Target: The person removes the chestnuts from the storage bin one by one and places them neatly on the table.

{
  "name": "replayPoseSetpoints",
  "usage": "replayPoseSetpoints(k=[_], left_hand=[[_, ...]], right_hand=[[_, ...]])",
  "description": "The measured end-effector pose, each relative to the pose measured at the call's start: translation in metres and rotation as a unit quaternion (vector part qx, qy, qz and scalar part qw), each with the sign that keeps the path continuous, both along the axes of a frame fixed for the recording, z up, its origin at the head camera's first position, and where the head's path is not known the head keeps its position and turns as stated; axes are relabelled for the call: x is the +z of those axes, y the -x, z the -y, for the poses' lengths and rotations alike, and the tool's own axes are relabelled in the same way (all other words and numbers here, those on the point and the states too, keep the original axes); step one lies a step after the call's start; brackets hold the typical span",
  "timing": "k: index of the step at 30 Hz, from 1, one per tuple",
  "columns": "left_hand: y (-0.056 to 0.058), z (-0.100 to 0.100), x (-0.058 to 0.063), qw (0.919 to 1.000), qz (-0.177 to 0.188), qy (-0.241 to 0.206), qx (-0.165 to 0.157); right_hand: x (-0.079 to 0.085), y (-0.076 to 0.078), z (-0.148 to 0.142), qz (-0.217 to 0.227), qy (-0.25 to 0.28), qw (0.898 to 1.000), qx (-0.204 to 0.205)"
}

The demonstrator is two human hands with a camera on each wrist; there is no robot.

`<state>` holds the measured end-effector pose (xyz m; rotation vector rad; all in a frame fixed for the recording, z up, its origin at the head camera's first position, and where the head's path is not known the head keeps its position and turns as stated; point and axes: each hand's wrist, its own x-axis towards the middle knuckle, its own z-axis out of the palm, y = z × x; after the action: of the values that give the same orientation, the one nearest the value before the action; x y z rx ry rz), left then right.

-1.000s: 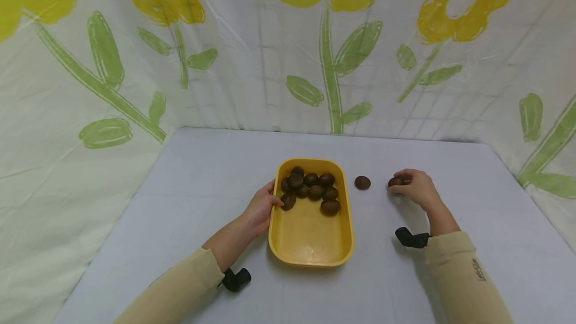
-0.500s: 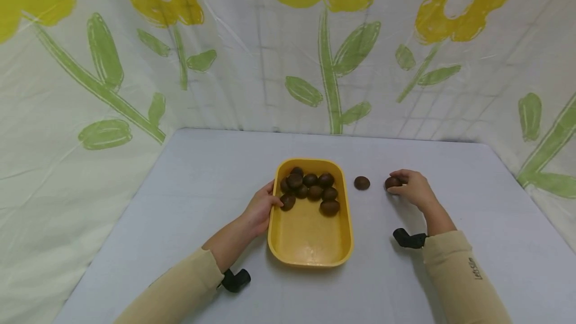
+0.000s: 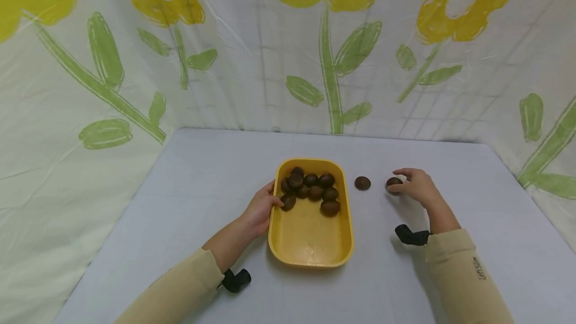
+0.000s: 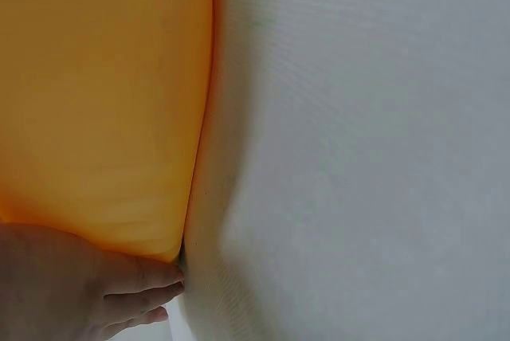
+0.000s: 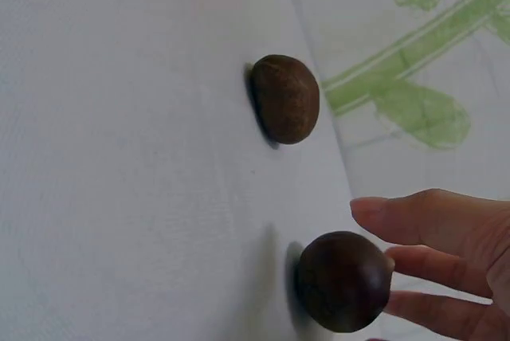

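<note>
Yellow tray, one, on bench; left hand gripping its left side. Contents: brown chestnuts, grouped in far half. Outside, right of tray: loose chestnut; beyond it, second chestnut, touched by right hand, fingers parted.

Reachable from above over the near half of the yellow tray; crowded at the far half by clustered nuts. Blocked partway along the left rim by the left fingers. Passable on the table between tray and right fingers, save for a loose nut just beside the tray. Hemmed in around the outer nut by those right fingers; walled off behind the table by flowered cloth.
</note>
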<state>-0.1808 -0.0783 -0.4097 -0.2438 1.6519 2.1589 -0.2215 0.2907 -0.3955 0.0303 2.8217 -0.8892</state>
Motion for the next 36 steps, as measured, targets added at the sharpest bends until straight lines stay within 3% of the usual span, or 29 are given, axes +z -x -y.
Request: replayPoseSetpoints(k=[7,15,22,36], left_hand=[[-0.001,0.000,0.002,1.0000,-0.006,-0.004,0.003],[-0.001,0.000,0.003,0.9999,-0.012,-0.007,0.000],[0.000,0.000,0.001,0.9998,-0.015,-0.009,-0.004],[0.000,0.001,0.000,0.9998,-0.015,-0.009,-0.012]], right_hand=[[0.017,0.007,0.014,-0.001,0.019,1.000,0.007],[0.047,0.013,0.041,0.018,0.072,0.997,0.020],[0.067,0.014,0.067,0.018,0.124,0.990,0.061],[0.069,0.015,0.128,0.050,0.165,0.973,0.153]])
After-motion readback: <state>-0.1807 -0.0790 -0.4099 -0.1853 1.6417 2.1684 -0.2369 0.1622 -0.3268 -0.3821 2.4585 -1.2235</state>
